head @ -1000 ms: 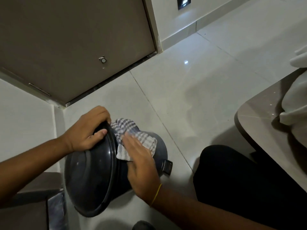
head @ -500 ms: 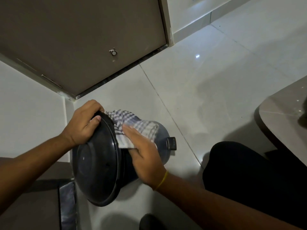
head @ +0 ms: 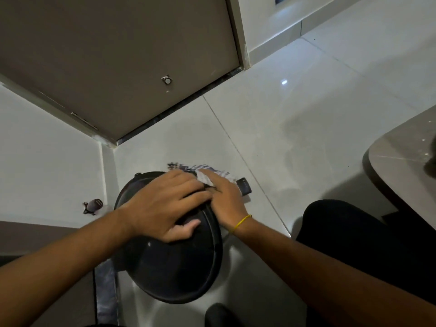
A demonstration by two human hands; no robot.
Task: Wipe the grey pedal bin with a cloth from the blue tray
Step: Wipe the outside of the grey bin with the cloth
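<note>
The grey pedal bin stands on the tiled floor below me, its dark round lid facing up and its black pedal sticking out at the far right. My left hand lies spread over the far part of the lid, thumb on top and fingers curled over the right rim. My right hand presses a blue-and-white checked cloth against the bin's far side, just beside the left hand. Most of the cloth is hidden under my hands. The blue tray is out of view.
A brown door with a small round stopper closes the corner ahead. A dark door stop sits on the wall at left. A rounded tabletop edge juts in at right, and my dark-clothed knee is beside the bin.
The bin has come more upright. My left hand slid from the lid's far-left rim across to its top. My right hand pushed the cloth farther over the bin's far side.
</note>
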